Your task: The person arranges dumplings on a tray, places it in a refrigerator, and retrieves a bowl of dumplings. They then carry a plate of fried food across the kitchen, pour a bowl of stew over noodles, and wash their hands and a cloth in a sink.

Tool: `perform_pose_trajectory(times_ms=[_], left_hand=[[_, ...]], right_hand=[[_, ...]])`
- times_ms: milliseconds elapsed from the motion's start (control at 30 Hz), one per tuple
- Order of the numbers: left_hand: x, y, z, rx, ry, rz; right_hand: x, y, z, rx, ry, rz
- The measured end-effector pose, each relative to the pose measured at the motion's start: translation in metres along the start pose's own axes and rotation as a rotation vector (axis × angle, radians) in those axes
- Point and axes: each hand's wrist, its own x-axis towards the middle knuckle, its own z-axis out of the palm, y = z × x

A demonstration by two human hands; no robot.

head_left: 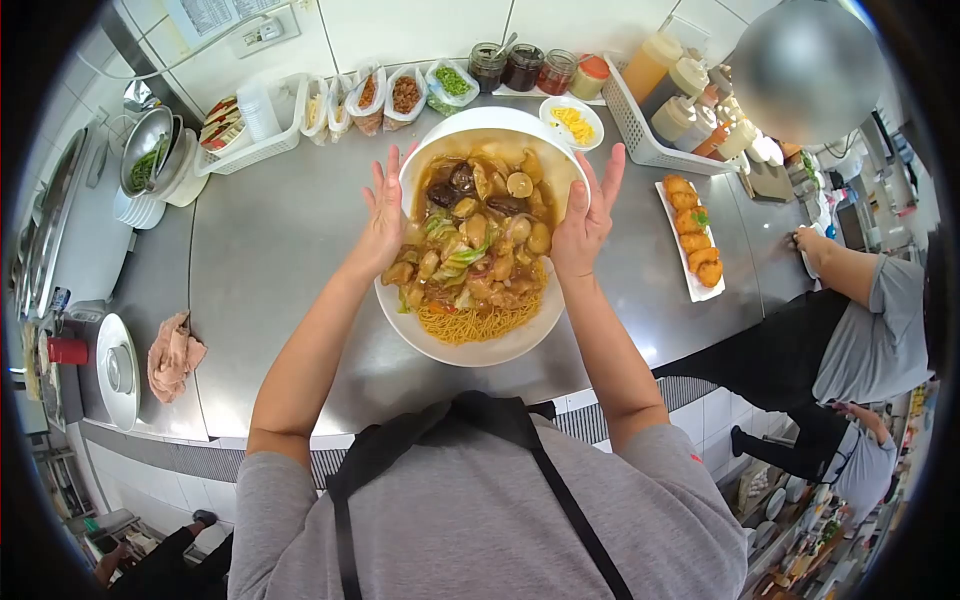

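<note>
Both hands, left (383, 215) and right (583, 218), flank the noodle plate (480, 348), fingers extended.

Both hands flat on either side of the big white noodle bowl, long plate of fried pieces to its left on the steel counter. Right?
Not quite. The head view shows the long plate of fried pieces to the right of the noodle bowl, not the left. The rest holds: left hand and right hand sit open against the bowl's two sides on the steel counter.
</note>
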Motion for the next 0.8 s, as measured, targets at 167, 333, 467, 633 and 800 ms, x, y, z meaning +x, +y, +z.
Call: perform_pose_trajectory(times_ms=[167, 333, 467, 633, 800], left_hand=[[0.002, 0.002, 0.000, -0.092, 0.007, 0.088], [0.001, 0.014, 0.001, -0.319, -0.014, 0.197], [0.001, 0.012, 0.001, -0.313, -0.013, 0.185], [0.000, 0.011, 0.001, -0.303, -0.020, 0.193], [-0.009, 0.016, 0.002, -0.354, 0.026, 0.297]], right_hand=[[0.003, -0.013, -0.003, 0.029, -0.012, -0.019], [0.006, -0.011, -0.005, 0.031, -0.021, -0.080], [0.008, -0.007, -0.004, 0.019, -0.057, -0.063], [0.015, -0.014, -0.006, 0.098, -0.046, -0.155], [0.008, -0.025, -0.010, 0.103, -0.043, -0.216]])
